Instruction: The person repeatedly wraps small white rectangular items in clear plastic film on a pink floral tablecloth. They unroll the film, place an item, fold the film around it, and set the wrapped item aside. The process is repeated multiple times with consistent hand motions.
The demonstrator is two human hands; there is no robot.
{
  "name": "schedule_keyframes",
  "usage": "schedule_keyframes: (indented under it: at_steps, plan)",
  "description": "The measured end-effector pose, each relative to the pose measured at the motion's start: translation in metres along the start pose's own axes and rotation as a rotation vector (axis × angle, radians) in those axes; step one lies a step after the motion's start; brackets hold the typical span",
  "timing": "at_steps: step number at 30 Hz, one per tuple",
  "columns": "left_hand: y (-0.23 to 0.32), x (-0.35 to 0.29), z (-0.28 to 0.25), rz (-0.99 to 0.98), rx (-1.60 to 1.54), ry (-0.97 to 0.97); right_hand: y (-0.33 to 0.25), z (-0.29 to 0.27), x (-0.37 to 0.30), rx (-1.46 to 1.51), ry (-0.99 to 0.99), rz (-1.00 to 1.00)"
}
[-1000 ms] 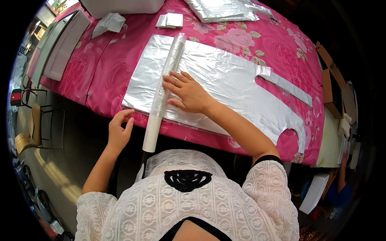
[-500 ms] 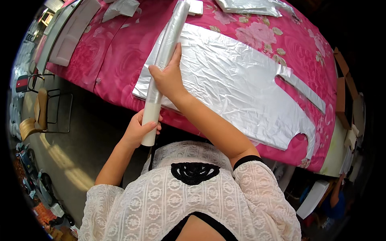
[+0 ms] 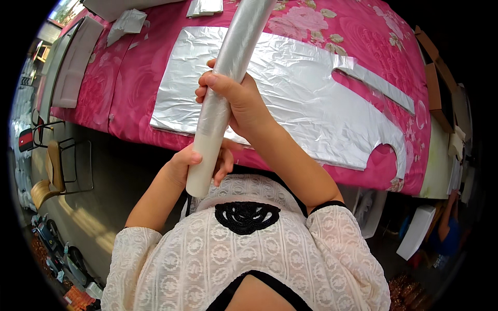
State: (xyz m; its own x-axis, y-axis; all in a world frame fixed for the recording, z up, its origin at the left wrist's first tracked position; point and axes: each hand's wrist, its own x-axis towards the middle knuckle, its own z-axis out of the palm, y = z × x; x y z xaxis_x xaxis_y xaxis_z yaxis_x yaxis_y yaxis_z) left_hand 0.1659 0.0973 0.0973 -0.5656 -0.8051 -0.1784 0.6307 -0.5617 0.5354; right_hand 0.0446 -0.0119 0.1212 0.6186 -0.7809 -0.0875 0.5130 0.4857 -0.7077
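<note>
In the head view, the person's right hand (image 3: 239, 98) closes around the middle of a translucent plastic roll (image 3: 239, 44); the left hand (image 3: 180, 159) loosely holds its lower end, thumb in front, fingers behind and partly spread. The roll slants above a silvery sheet (image 3: 301, 93), its lower end past the near edge of the pink floral cloth (image 3: 137, 78), which leaves room between the sheet's left edge and a white box (image 3: 80, 65).

Bright tablecloth (image 3: 140, 88), black corners
You get glare on the plastic sheets (image 3: 295, 93), a sunlit streak on the floor (image 3: 88, 223) and strong bending toward the rim.
</note>
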Motion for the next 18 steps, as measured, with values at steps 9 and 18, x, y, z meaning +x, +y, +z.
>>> schedule_keyframes:
  at_steps: [9, 18]
  plan:
    - [-0.029, 0.014, -0.016, 0.014, 0.259, 0.336, 0.015, -0.038, -0.023, -0.087, 0.179, 0.021]
    - [-0.032, 0.026, -0.024, -0.087, 0.535, 0.637, 0.06, -0.055, -0.035, -0.369, 0.195, -0.046]
